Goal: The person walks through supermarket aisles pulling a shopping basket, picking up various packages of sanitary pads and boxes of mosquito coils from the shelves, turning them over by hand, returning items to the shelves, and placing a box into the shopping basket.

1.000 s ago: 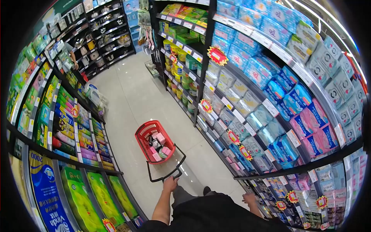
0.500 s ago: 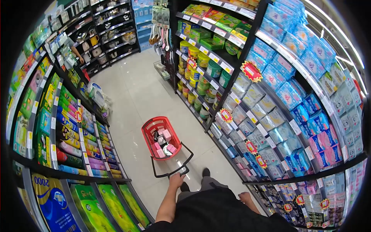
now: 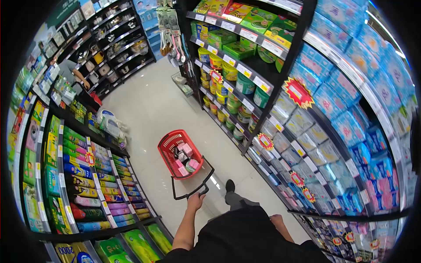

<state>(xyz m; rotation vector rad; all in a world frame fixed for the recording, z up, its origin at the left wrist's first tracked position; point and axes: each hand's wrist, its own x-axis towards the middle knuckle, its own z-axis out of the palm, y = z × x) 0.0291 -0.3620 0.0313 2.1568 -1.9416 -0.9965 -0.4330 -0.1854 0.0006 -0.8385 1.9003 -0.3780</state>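
Note:
My left hand [image 3: 196, 200] is closed around the black handle [image 3: 191, 193] of a red shopping basket [image 3: 165, 154], which rests on the floor in front of me. Inside the basket lie several pink packages [image 3: 186, 149], along with dark and white items too small to name. Apart from the basket, my right hand [image 3: 277, 220] hangs beside my body on the right. Its fingers are loosely bent, and I see nothing in it.
Blue tissue packs [image 3: 326, 103] fill the right shelf. Yellow and green tubs [image 3: 229, 71] stand farther along it. Colourful packages [image 3: 83, 184] line the left shelf. A wire basket [image 3: 182, 84] juts into the aisle. Another person's arm [image 3: 80, 78] shows at the far left.
I have moved forward along the aisle, with the basket still in my left hand. The shelves have shifted in view, and one shoe now shows farther forward.

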